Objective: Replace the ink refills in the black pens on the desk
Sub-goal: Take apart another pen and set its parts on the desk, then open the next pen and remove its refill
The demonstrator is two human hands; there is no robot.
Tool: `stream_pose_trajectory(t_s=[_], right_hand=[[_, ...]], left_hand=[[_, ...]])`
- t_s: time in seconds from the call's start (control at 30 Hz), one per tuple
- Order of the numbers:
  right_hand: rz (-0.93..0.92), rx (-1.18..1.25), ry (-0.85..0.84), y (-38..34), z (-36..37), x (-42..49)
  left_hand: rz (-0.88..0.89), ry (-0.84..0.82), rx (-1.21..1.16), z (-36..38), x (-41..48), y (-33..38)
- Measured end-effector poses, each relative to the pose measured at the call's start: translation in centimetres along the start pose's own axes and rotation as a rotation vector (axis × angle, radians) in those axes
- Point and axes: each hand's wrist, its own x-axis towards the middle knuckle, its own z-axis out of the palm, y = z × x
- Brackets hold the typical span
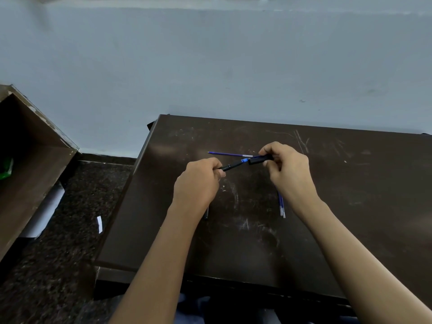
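– Dark brown scratched wooden desk (327, 183): what is over it?
– The left hand (198, 181) grips a long black plastic pen barrel (230, 166); the right hand (287, 169) pinches a short black pen piece (260, 159), with a blue refill tip (244, 160) showing between the two parts.
– And on the desktop?
– One thin blue ink refill (229, 154) lies just beyond the hands; a pair of blue refills (281, 206) lies beside the right wrist.

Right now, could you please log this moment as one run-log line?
left hand grips black plastic pen barrel; right hand grips its other half; blue ink refill exposed between
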Motion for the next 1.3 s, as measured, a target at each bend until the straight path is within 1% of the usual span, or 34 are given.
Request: stream_pose_trajectory(t_s=[0.2, 0.27, 0.43, 0.5, 0.67, 0.83, 0.9, 0.97, 1.03, 1.1, 1.13, 1.2, 1.23, 1.27, 1.3], right_hand=[[-0.002, 0.018, 0.07, 0.5, -0.2, 0.2], [-0.007, 0.024, 0.058, 0.4, 0.0, 0.2], [-0.091, 0.019, -0.017, -0.4, 0.8, -0.2], [-0.115, 0.049, -0.02, -0.4, 0.9, -0.2], [-0.128, 0.085, -0.013, -0.6, 0.9, 0.1], [-0.114, 0.077, -0.056, -0.6, 1.2, -0.3], [-0.117, 0.072, -0.062, -0.7, 1.2, -0.2], [-0.107, 0.075, -0.051, -0.9, 1.1, -0.2], [-0.014, 0.151, 0.0, -1.5, 1.2, -0.4], [0.205, 0.343, 0.058, -2.0, 1.5, -0.4], [0.333, 0.431, 0.061, -2.2, 1.8, -0.5], [0.534, 0.592, 0.009, -2.4, 2.4, -0.5], [0.592, 0.666, -0.036, -2.6, 2.7, -0.7], [0.615, 0.692, -0.075, -2.7, 2.9, -0.8], [0.616, 0.669, -0.094, -2.7, 3.2, -1.0]], left_hand=[[0.012, 0.004, -0.01, 0.0, 0.1, 0.0], [0.017, 0.002, -0.014, 0.1, 0.1, -0.1], [0.057, -0.022, -0.039, 0.7, 0.0, 0.2], [0.075, 0.0, -0.059, 0.8, -0.1, 0.4], [0.07, 0.077, -0.061, 0.9, -0.3, 0.5], [0.078, 0.131, 0.004, 0.7, -0.6, 0.6], [0.076, 0.124, 0.013, 0.7, -0.6, 0.6], [0.06, 0.082, 0.003, 0.8, -0.6, 0.7], [0.036, 0.031, -0.063, 0.9, -0.6, 0.8], [0.006, -0.021, -0.188, 0.9, -0.7, 1.2], [-0.006, -0.043, -0.24, 1.0, -0.8, 1.4], [-0.02, -0.098, -0.257, 1.0, -0.8, 1.9], [-0.032, -0.134, -0.223, 1.0, -0.8, 2.1], [-0.05, -0.169, -0.186, 1.0, -0.8, 2.2], [-0.084, -0.212, -0.161, 1.1, -0.7, 2.3]])
